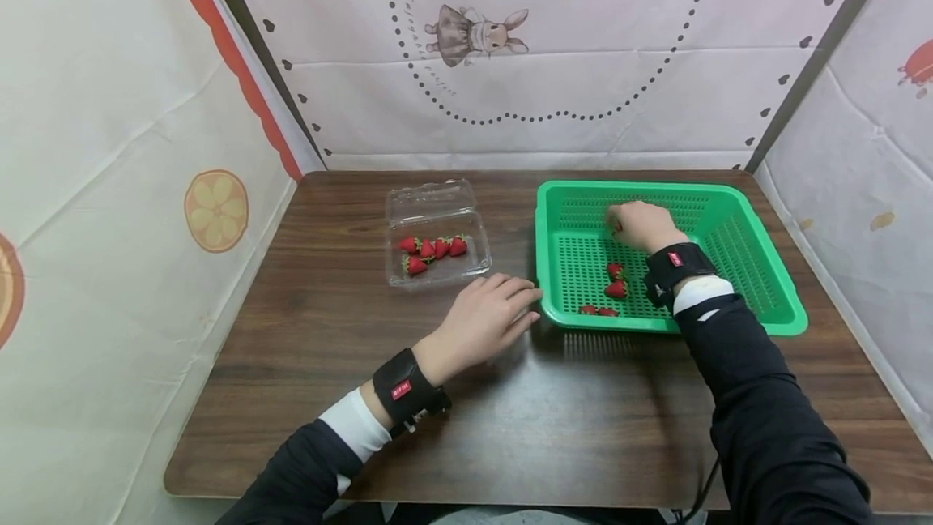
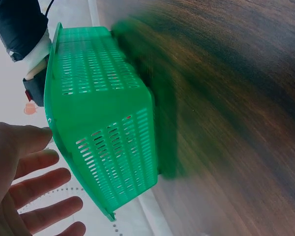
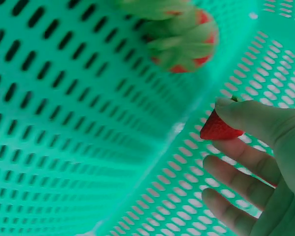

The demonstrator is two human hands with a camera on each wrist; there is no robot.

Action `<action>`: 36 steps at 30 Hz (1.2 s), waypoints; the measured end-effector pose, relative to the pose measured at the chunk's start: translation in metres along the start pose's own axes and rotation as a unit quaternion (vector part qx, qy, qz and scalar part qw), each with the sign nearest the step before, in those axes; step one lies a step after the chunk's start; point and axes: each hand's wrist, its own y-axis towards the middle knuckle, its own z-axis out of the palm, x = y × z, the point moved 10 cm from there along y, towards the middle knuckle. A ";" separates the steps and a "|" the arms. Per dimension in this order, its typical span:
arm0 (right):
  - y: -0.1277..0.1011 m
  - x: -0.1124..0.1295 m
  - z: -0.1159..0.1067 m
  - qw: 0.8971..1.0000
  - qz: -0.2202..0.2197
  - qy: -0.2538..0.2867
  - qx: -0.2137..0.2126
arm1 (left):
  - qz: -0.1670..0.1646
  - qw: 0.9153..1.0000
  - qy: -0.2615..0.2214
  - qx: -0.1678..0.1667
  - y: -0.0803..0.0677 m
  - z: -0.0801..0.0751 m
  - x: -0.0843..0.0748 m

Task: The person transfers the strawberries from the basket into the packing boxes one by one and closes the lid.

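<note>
Strawberry (image 3: 220,129) sits pinched at the fingertips of the right hand (image 1: 641,225), inside the green basket (image 1: 758,298), toward its far wall at about 12 o'clock from the basket's middle. In the right wrist view the thumb and a finger clamp the fruit near its leafy end; the red tip points away from the palm toward the mesh wall, and the other fingers (image 3: 241,187) lie loosely extended below it. A second strawberry (image 3: 184,42) shows blurred near that view's top edge.

Near side: left hand (image 1: 484,318) rests flat on the dark wood-grain surface (image 1: 510,428), fingers straight and released, holding nothing, tips just beside the basket's near-left corner.

Basket: slotted plastic, rigid, raised rim. Loose strawberries (image 1: 615,282) lie on its floor at 6 o'clock from the right hand, the nearer hand to them.

Further left, at 10 o'clock from the left hand: clear plastic clamshell box (image 1: 436,237), lid open, thin and glossy, holding strawberries in the box (image 1: 432,251). Fruits small, conical, glossy red, green caps.
</note>
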 end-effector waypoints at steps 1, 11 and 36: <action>0.000 0.003 -0.004 1.000 -0.003 0.000 -0.007 | -0.002 1.000 -0.002 0.000 0.000 -0.001 0.001; 0.007 0.032 -0.053 0.998 -0.023 -0.001 -0.066 | -0.016 1.000 0.014 -0.018 -0.001 -0.015 0.015; 0.048 0.183 -0.091 0.986 -0.138 -0.032 -0.085 | -0.138 0.988 0.053 -0.040 -0.041 -0.047 0.089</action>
